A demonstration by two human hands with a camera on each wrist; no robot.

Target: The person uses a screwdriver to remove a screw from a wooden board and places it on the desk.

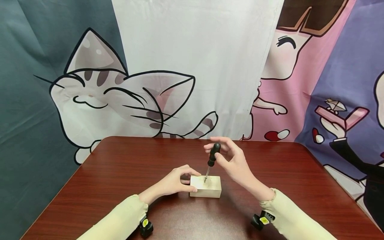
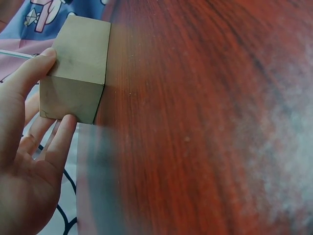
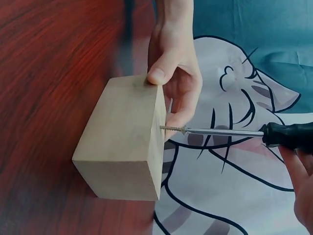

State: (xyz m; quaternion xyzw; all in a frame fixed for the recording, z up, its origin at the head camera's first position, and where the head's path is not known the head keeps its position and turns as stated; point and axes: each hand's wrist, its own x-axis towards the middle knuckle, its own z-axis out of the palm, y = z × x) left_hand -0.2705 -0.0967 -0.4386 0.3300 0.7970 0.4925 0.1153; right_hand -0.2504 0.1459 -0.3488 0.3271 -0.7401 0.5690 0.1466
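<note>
Head view: a pale oblong wooden block (image 1: 207,192) is pinched by the left hand (image 1: 174,182), a black-handled metal screwdriver (image 1: 211,162) by the higher right hand (image 1: 234,162).

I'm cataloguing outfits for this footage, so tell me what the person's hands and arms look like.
The left hand and right hand wear no gloves. The long sleeves are pale yellow and gathered toward the wrists. Near each wrist is a black device with a yellow marking.

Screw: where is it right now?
In the right wrist view, the screw is just right of centre, standing in the top face of the wooden block, at the tip of the screwdriver and near the left hand.
</note>
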